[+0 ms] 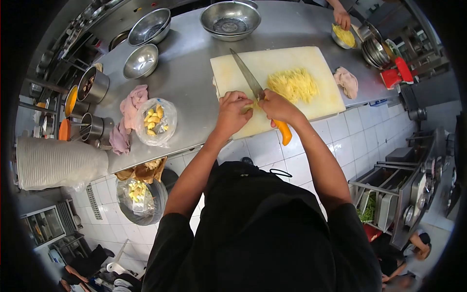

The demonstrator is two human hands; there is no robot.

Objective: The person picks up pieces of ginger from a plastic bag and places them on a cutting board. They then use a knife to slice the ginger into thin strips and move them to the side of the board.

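My right hand (pixel 278 107) is wrapped round a large knife (pixel 246 72) where blade meets orange handle, the blade pointing up and left over the white cutting board (pixel 228 73). Just left of the blade, my left hand (pixel 234 111) is closed, its fingertips bent together over a small yellowish piece at the board's near part. Whether it grips that piece is hard to make out. A pile of thin yellow strips (pixel 293 84) lies on the right half of the board.
A plastic-lined bowl of yellow pieces (pixel 156 120) stands left, beside pink cloths (pixel 134 104). Metal bowls (pixel 230 20) are at the back. Another person's hand (pixel 342 18) is over a bowl of strips (pixel 344 37), far right. A bin (pixel 160 200) stands below the table's left edge.
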